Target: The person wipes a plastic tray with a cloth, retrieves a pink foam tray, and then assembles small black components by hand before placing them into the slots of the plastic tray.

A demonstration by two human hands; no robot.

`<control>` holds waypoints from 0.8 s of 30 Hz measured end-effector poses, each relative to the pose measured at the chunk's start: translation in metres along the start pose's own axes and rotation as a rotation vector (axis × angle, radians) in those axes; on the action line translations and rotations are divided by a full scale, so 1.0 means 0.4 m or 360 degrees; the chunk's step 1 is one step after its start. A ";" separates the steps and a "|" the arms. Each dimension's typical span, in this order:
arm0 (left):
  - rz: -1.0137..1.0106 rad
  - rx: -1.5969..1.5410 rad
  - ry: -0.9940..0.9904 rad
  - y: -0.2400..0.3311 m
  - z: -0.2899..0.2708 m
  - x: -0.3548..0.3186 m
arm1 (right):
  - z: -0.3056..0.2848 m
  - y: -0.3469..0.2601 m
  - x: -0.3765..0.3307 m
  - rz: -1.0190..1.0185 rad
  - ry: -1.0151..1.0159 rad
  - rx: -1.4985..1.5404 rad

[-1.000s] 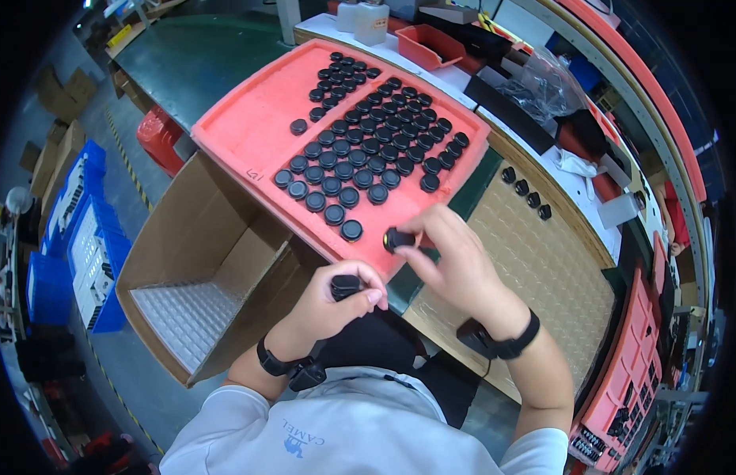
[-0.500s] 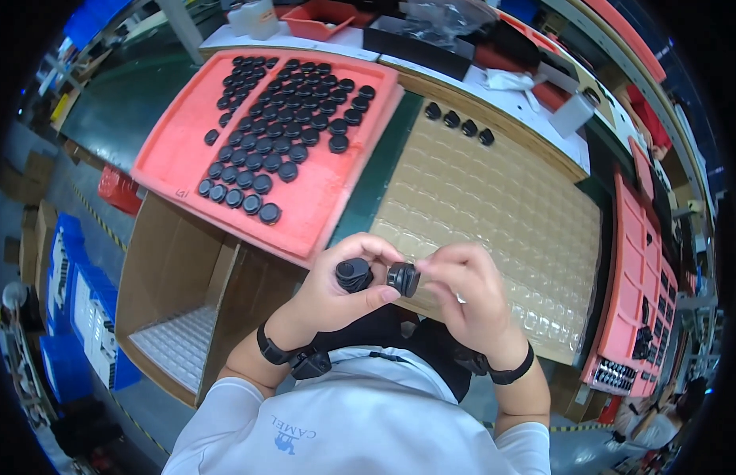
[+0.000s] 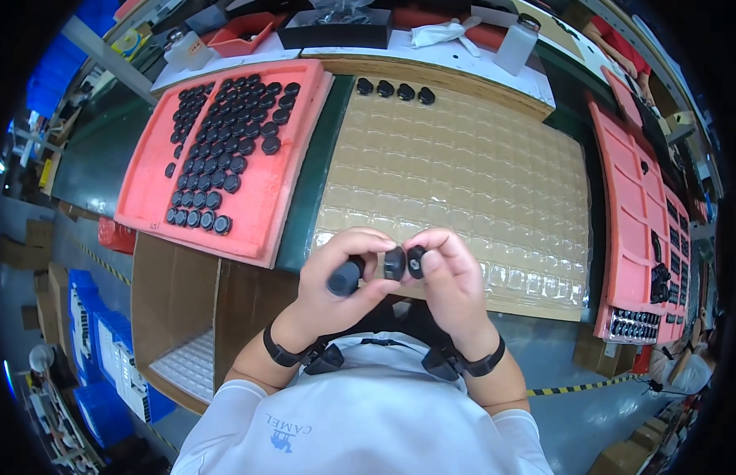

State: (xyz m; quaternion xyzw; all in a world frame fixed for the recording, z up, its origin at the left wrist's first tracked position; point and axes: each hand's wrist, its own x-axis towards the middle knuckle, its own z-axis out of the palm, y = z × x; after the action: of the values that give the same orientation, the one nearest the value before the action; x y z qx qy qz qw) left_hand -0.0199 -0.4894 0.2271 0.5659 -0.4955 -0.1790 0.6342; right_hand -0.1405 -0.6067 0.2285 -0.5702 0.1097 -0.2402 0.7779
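Worker's right hand (image 3: 451, 289) has come to the near edge of the clear tray (image 3: 455, 190), pinching a small black piece (image 3: 416, 262); left hand (image 3: 322, 297), at that edge, grasps a round black part (image 3: 394, 264) and a dark cylinder (image 3: 345, 279).

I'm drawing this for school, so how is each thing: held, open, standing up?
Left hand: pinching a black knob, another piece in its palm
Right hand: pinching a small black piece
Left pink tray: partly filled with black caps
Clear tray: four black lumps in its far row
Cardboard box: open
Right bottle: upright
Red bin: open
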 end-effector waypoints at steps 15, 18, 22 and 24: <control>-0.0228 -0.0319 0.0055 -0.024 0.017 -0.003 | -0.042 0.009 0.003 -0.0431 0.0086 -0.0343; -0.0159 -0.0161 0.0053 -0.018 0.016 -0.001 | -0.033 0.012 0.005 -0.0569 0.0059 -0.0667; 0.0037 0.0098 0.0066 -0.012 0.019 0.006 | -0.011 0.024 0.012 -0.0494 0.0053 -0.0623; 0.0085 0.0056 0.0047 -0.010 0.016 0.008 | 0.000 0.031 0.021 -0.0501 0.0046 -0.0592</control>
State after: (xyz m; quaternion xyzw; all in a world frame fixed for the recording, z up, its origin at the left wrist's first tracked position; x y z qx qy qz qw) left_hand -0.0223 -0.4966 0.2240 0.5660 -0.5041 -0.1449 0.6360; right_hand -0.1300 -0.6082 0.2175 -0.7102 0.0729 -0.3424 0.6107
